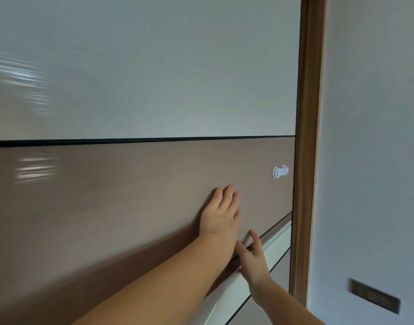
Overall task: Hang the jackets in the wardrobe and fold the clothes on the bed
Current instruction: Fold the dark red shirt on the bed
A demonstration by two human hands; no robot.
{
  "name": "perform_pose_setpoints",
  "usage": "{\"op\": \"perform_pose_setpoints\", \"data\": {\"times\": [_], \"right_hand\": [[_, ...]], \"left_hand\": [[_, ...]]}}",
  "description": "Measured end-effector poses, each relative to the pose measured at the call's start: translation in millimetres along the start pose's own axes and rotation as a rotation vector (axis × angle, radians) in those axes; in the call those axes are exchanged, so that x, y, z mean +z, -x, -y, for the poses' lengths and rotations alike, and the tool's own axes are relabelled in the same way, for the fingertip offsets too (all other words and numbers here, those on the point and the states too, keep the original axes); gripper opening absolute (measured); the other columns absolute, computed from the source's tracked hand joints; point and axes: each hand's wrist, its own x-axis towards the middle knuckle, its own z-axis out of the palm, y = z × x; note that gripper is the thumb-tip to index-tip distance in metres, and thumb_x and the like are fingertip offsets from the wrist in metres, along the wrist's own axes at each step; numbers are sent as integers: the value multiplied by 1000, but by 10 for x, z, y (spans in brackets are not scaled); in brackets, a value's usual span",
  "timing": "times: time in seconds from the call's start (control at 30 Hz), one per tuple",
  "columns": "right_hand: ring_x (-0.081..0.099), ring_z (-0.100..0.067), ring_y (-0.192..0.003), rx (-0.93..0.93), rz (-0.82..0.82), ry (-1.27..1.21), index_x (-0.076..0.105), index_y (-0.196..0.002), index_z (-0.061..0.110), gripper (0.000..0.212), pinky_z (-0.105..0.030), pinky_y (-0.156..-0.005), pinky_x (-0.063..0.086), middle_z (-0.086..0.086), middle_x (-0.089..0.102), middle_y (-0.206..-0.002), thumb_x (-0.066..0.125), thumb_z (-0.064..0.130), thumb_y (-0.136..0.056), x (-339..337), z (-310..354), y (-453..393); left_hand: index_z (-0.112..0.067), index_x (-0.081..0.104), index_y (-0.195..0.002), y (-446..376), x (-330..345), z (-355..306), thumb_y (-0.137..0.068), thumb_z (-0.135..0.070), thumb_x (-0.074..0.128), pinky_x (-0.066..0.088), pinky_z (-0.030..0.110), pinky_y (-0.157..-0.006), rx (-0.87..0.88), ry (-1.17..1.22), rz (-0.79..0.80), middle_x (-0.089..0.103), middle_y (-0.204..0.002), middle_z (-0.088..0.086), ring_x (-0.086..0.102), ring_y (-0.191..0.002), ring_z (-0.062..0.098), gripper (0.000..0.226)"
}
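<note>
Both my hands flat on the wardrobe door (135, 188) — nothing gripped.

My left hand (221, 213) presses the brown panel with fingers straight and close together; my right hand (254, 259) lies lower and to the right, fingers straight, touching the door at the white strip (275, 241). A white latch (280, 171) sits up right, near the wooden frame (308, 148) — no jackets or clothes in view.

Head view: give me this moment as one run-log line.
left hand flat on brown wardrobe door panel | right hand at white handle strip | no jackets visible
</note>
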Motion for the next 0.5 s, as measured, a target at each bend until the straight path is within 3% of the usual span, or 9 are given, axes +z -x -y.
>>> {"op": "perform_pose_setpoints", "data": {"times": [0.13,0.33,0.5], "right_hand": [[49,-23,-122,4,-14,-31,25,-149,33,72,-44,-108,39,-3,47,-140,66,34,-89,-290,6,-441],[48,-21,-121,-18,-12,12,24,-148,36,65,-32,-100,41,-2,42,-142,59,34,-94,-733,-80,-1058],[54,-26,-113,-29,-9,88,23,-150,34,67,-34,-98,47,-10,48,-134,58,30,-93,-1044,-100,-1460]], "left_hand": [[-16,9,-155,-441,25,-192,-101,-40,36,-14,50,-115,-6,16,-1,-16,-161,11,-23,-145,36,65],[-17,15,-153,-1023,25,-458,-97,-36,39,-19,47,-113,-25,52,-20,-14,-162,8,-23,-145,33,65],[-19,6,-154,-1397,41,-662,-96,-35,36,-28,45,-108,-35,41,-25,-21,-161,7,-28,-144,31,67]]}}
